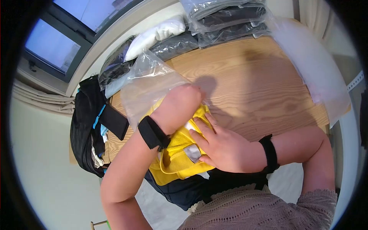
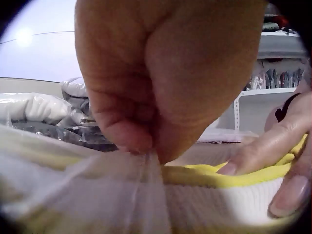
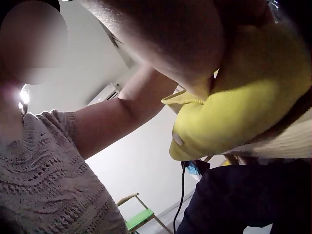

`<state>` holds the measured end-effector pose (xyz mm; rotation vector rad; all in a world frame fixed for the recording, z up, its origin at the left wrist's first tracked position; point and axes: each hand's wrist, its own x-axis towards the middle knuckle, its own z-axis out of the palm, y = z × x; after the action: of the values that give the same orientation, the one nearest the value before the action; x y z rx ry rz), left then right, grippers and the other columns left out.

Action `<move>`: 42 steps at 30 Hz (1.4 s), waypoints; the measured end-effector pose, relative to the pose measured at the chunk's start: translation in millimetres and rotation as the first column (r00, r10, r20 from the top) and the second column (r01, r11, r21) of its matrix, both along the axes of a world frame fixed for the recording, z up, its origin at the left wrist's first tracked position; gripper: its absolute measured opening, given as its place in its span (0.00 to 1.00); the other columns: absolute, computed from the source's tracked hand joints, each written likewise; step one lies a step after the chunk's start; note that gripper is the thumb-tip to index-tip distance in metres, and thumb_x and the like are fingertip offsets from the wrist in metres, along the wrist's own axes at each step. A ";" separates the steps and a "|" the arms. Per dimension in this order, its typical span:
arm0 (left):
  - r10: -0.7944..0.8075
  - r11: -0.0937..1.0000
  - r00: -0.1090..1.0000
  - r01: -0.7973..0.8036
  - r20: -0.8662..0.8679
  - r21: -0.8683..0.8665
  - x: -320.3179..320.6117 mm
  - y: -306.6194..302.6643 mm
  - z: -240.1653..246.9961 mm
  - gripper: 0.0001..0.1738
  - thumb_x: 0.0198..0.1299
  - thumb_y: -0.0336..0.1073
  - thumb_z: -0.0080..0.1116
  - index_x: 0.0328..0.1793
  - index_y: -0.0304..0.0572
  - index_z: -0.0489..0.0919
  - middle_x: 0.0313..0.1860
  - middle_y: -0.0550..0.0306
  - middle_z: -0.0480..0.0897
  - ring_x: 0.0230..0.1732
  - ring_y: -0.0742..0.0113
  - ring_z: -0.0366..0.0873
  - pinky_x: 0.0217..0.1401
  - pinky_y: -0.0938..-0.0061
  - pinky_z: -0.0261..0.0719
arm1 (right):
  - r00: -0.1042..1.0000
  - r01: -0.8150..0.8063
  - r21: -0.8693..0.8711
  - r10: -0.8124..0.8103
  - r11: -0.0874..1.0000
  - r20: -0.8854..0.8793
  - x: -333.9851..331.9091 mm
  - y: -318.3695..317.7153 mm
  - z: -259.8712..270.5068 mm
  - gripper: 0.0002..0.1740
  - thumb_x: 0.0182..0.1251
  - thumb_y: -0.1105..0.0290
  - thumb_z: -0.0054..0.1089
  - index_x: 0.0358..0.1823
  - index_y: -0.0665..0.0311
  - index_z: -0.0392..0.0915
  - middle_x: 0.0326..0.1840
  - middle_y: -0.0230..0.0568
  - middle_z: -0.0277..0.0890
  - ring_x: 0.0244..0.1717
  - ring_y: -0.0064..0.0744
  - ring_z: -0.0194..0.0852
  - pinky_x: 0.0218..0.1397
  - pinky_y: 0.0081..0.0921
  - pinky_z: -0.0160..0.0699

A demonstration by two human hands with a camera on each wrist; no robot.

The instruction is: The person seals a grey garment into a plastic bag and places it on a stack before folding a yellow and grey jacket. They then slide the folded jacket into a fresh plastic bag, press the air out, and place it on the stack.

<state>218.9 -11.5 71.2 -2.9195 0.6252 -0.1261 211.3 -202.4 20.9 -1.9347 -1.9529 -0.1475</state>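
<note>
A folded yellow garment [image 1: 178, 163] with a silvery-grey patch [image 1: 192, 153] lies at the table's near edge, its far part inside a clear plastic bag [image 1: 143, 86]. The left hand [image 1: 180, 105] reaches across it; in the left wrist view this hand [image 2: 161, 73] pinches the bag's film [image 2: 131, 190] between thumb and fingers. With fingers spread, the right hand [image 1: 228, 149] rests flat on the garment, right of the patch. The yellow cloth [image 3: 229, 112] bulges below the right hand [image 3: 170, 44] in the right wrist view, where its fingertips are hidden.
Bagged dark and white garments [image 1: 230, 19] are stacked along the table's back edge. A pile of clear bags [image 1: 310, 61] lies at the right edge. At the left are a black bag [image 1: 86, 126] and a black flat item [image 1: 114, 122]. A window [image 1: 53, 44] is beyond.
</note>
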 end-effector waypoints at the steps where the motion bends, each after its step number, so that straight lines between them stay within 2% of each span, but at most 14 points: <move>1: 0.027 0.998 0.999 -0.029 -0.037 -0.050 1.9 -0.9 0.1 0.05 0.52 0.31 0.55 0.32 0.37 0.74 0.31 0.47 0.76 0.35 0.47 0.77 0.39 0.60 0.76 | 1.000 0.006 -0.011 -0.006 1.000 0.006 -0.7 0.1 -1.0 0.35 0.66 0.52 0.50 0.61 0.79 0.64 0.63 0.66 0.61 0.70 0.59 0.51 0.74 0.53 0.44; 8: -0.018 0.978 0.985 -0.018 -0.171 -0.206 -3.4 -18.5 -1.9 0.06 0.53 0.31 0.55 0.31 0.36 0.73 0.28 0.44 0.75 0.36 0.45 0.76 0.39 0.58 0.74 | 1.000 0.021 0.031 -0.022 0.999 0.013 1.7 4.7 0.1 0.37 0.64 0.52 0.53 0.63 0.79 0.62 0.65 0.65 0.57 0.69 0.61 0.51 0.73 0.48 0.48; 10: -0.005 0.987 0.980 -0.027 -0.198 -0.158 -10.0 -24.1 7.5 0.05 0.52 0.30 0.55 0.32 0.36 0.74 0.29 0.45 0.75 0.36 0.45 0.76 0.40 0.59 0.74 | 0.991 0.048 -0.093 -0.059 0.994 -0.120 2.1 4.1 5.1 0.39 0.64 0.52 0.54 0.66 0.78 0.58 0.67 0.64 0.54 0.68 0.61 0.53 0.72 0.45 0.52; 14: 0.027 0.984 0.979 -0.062 -0.204 -0.166 -38.9 -16.9 23.4 0.07 0.51 0.29 0.55 0.38 0.38 0.77 0.32 0.48 0.75 0.39 0.47 0.75 0.42 0.60 0.75 | 0.995 0.059 -0.036 -0.062 0.998 -0.083 -1.4 4.2 -2.3 0.41 0.63 0.52 0.55 0.68 0.75 0.55 0.67 0.62 0.54 0.66 0.60 0.55 0.71 0.43 0.55; 16: 0.101 0.970 0.975 -0.141 -0.198 -0.199 -64.2 -15.0 42.4 0.09 0.51 0.27 0.57 0.40 0.39 0.77 0.35 0.49 0.75 0.41 0.48 0.75 0.43 0.62 0.75 | 0.964 0.190 -0.072 -0.200 0.979 -0.176 -5.2 3.3 -1.5 0.40 0.62 0.51 0.55 0.67 0.71 0.57 0.65 0.59 0.57 0.65 0.58 0.57 0.67 0.42 0.59; 18: 0.304 0.920 0.951 -0.308 -0.053 -0.241 -95.6 -5.0 52.8 0.09 0.49 0.26 0.60 0.38 0.38 0.75 0.35 0.49 0.75 0.39 0.48 0.75 0.42 0.64 0.75 | 0.966 0.200 -0.048 -0.205 0.979 -0.156 -5.2 1.6 0.3 0.38 0.62 0.51 0.56 0.66 0.69 0.60 0.64 0.58 0.59 0.64 0.56 0.58 0.67 0.42 0.59; 21: 0.580 0.765 0.813 -0.564 -0.046 -0.311 -150.0 19.1 54.2 0.10 0.49 0.26 0.62 0.36 0.37 0.73 0.33 0.53 0.73 0.34 0.58 0.74 0.36 0.71 0.74 | 0.970 0.175 -0.024 -0.177 0.984 -0.168 -0.8 -2.2 8.3 0.36 0.61 0.51 0.58 0.65 0.66 0.63 0.63 0.57 0.61 0.63 0.54 0.59 0.66 0.43 0.59; 26: 0.724 0.593 0.690 -0.631 -0.013 -0.500 -220.7 42.7 12.8 0.07 0.54 0.26 0.60 0.38 0.34 0.75 0.31 0.53 0.77 0.30 0.65 0.76 0.31 0.76 0.75 | 0.988 0.148 -0.017 -0.148 0.989 -0.053 -11.3 -3.7 29.3 0.37 0.57 0.52 0.62 0.63 0.65 0.65 0.65 0.57 0.59 0.65 0.56 0.57 0.66 0.48 0.57; 29: 0.736 0.525 0.676 -0.616 -0.051 -0.588 -228.0 37.0 -8.4 0.09 0.53 0.26 0.61 0.39 0.35 0.75 0.31 0.51 0.78 0.31 0.63 0.78 0.31 0.75 0.76 | 0.978 0.047 0.045 -0.037 0.998 -0.204 -43.2 7.2 37.7 0.39 0.51 0.58 0.68 0.65 0.62 0.65 0.70 0.55 0.55 0.73 0.59 0.46 0.70 0.55 0.48; 32: 0.771 0.482 0.635 -0.630 -0.047 -0.609 -224.9 36.4 -21.9 0.10 0.52 0.26 0.62 0.39 0.35 0.74 0.31 0.50 0.78 0.30 0.60 0.78 0.31 0.73 0.77 | 0.985 -0.108 0.023 0.110 0.994 -0.134 -69.7 26.9 35.0 0.39 0.52 0.56 0.67 0.66 0.58 0.65 0.71 0.53 0.54 0.71 0.55 0.49 0.68 0.56 0.47; 34: 0.784 0.479 0.621 -0.631 -0.027 -0.610 -222.5 39.4 -27.0 0.09 0.53 0.27 0.61 0.39 0.36 0.73 0.31 0.48 0.78 0.30 0.56 0.79 0.32 0.70 0.77 | 0.993 -0.070 0.004 0.070 0.998 -0.099 -82.0 39.4 23.3 0.34 0.55 0.61 0.63 0.65 0.55 0.66 0.70 0.50 0.57 0.70 0.50 0.52 0.65 0.55 0.50; 36: 0.751 0.551 0.659 -0.597 0.035 -0.582 -219.8 42.2 -28.9 0.09 0.53 0.27 0.60 0.39 0.37 0.73 0.30 0.46 0.78 0.31 0.52 0.79 0.33 0.68 0.77 | 0.980 0.066 0.021 -0.069 0.998 0.188 -88.8 48.9 10.3 0.29 0.58 0.67 0.56 0.64 0.54 0.67 0.68 0.48 0.59 0.69 0.46 0.55 0.63 0.54 0.52; 37: 0.746 0.547 0.665 -0.585 0.032 -0.598 -218.6 42.9 -29.1 0.08 0.56 0.28 0.57 0.41 0.37 0.72 0.32 0.45 0.78 0.33 0.49 0.78 0.34 0.65 0.76 | 0.979 0.069 0.015 -0.070 0.998 0.192 -90.7 50.0 10.2 0.27 0.60 0.70 0.50 0.64 0.53 0.67 0.65 0.46 0.62 0.68 0.43 0.57 0.63 0.54 0.53; 42: 0.680 0.644 0.726 -0.522 0.105 -0.560 -218.2 51.4 -38.8 0.07 0.57 0.29 0.53 0.41 0.38 0.71 0.32 0.46 0.76 0.35 0.48 0.76 0.35 0.62 0.75 | 0.937 0.091 0.023 -0.093 0.996 0.335 -94.5 53.7 0.2 0.25 0.61 0.69 0.49 0.62 0.53 0.69 0.64 0.45 0.63 0.68 0.42 0.57 0.61 0.54 0.56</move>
<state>0.7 39.8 32.4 -3.2796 -0.5633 -0.7432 116.8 -148.8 21.1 -2.1099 -2.0610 -0.5434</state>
